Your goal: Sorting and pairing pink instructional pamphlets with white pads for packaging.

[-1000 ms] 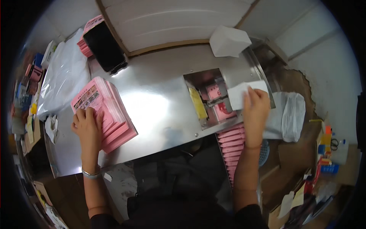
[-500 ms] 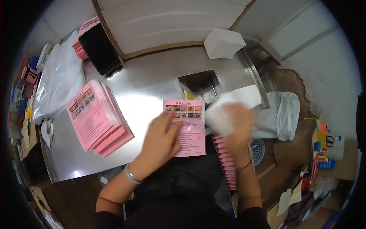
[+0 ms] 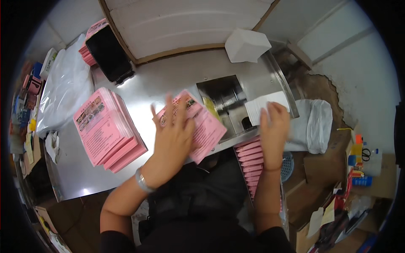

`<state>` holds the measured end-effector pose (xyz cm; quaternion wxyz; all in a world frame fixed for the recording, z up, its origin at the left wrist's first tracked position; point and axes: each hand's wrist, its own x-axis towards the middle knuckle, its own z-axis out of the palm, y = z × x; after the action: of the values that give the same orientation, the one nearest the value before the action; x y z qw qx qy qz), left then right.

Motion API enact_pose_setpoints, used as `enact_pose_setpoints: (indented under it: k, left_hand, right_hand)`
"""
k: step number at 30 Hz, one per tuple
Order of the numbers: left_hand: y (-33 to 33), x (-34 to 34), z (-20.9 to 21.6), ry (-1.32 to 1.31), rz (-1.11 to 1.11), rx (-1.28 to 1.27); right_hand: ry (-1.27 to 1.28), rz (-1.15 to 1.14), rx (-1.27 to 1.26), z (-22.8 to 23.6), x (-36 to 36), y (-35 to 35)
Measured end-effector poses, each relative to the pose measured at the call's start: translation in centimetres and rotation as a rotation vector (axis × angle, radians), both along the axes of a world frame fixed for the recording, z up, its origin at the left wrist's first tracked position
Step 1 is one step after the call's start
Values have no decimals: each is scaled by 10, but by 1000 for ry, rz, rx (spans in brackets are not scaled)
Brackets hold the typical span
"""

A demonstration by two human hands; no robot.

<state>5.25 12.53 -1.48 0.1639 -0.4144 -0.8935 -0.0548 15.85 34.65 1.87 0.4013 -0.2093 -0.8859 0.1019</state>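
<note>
A pink printed paper sleeve point(image 3: 206, 133) lies tilted near the counter's front edge, slightly blurred, with small food pictures near its top. My left hand point(image 3: 173, 137) is over its left side, fingers spread and the thumb side against the paper. Further right, my right hand point(image 3: 274, 130) reaches a stack of white folded napkins point(image 3: 263, 103), its fingertips bent onto the stack and the thumb apart from them. Below that stack, a row of pink packets point(image 3: 251, 162) stands close together, partly behind my right forearm. A large pile of pink sleeves point(image 3: 103, 130) sits on the left.
The metal counter point(image 3: 164, 69) has a rectangular opening point(image 3: 225, 99) beside the napkins. A phone point(image 3: 109, 55) leans before more pink sleeves at the back left. A white folded paper point(image 3: 248, 45) stands at the back right; clear plastic bags point(image 3: 65, 86) lie far left.
The blurred white sheet in my right hand is no longer seen there; that hand has moved up to the napkin stack. The pink sleeve has turned from straight to tilted. My left fingers have spread.
</note>
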Motion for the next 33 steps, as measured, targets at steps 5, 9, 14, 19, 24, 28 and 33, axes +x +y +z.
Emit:
enact_pose_setpoints:
  k: [5, 9, 14, 19, 24, 28, 33]
  left_hand:
    - [23, -12, 10, -275, -180, -83]
    - [-7, 16, 12, -384, -101, -115]
    - [-20, 0, 1, -459, -332, 183]
    - [-7, -6, 7, -872, -356, 281]
    - [13, 26, 27, -597, -619, 401]
    - [-74, 4, 2, -684, 204, 790]
    - [-163, -56, -1, 87, 561, 88]
  right_hand:
    - [-213, 0, 75, -17, -1, 20]
    - [-176, 104, -30, -3, 13, 49]
    - [-122, 523, -37, -18, 17, -44]
    - [-447, 582, 148, -39, -13, -74]
    - [-608, 520, 111, -53, -65, -16]
    - [-289, 247, -60, -44, -33, -7]
    - [-17, -11, 74, -17, 0, 12]
